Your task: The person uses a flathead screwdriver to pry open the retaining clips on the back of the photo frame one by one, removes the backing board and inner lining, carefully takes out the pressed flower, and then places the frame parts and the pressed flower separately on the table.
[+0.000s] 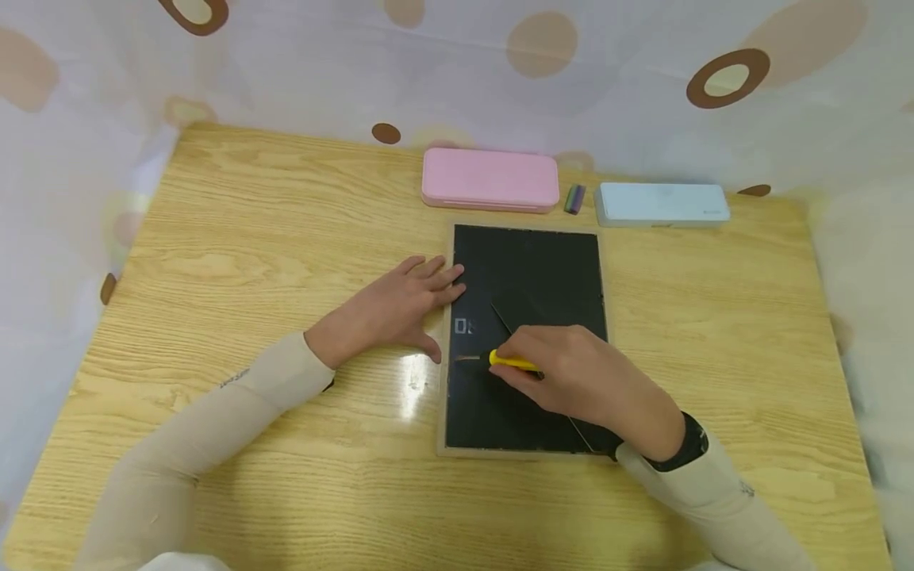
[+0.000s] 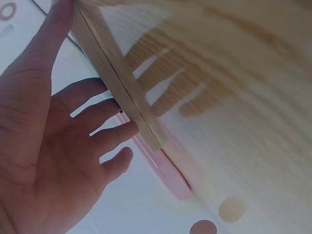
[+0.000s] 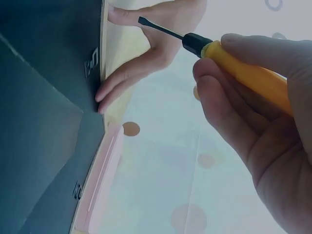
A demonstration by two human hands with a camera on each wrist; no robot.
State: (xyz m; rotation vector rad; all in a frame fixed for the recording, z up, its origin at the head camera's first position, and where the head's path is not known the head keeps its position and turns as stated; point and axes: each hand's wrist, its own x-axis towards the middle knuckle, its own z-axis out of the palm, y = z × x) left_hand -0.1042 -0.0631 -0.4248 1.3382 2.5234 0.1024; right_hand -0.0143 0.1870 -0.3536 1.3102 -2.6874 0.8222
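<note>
A picture frame lies face down, its black backing and narrow pale wooden border showing. My left hand rests at its left side, fingers spread and fingertips on the border. In the left wrist view those fingers lie against the frame's wooden edge. My right hand grips a flathead screwdriver by its yellow handle. Its flat tip points left, over the backing near the left border, below a small metal piece. Whether the tip touches is hard to tell. A black stand flap is partly hidden under my right hand.
Behind the frame sit a pink case, a small striped eraser-like block and a pale blue case. They stand on a wood-grain table. A spotted white curtain hangs along the table's far edge.
</note>
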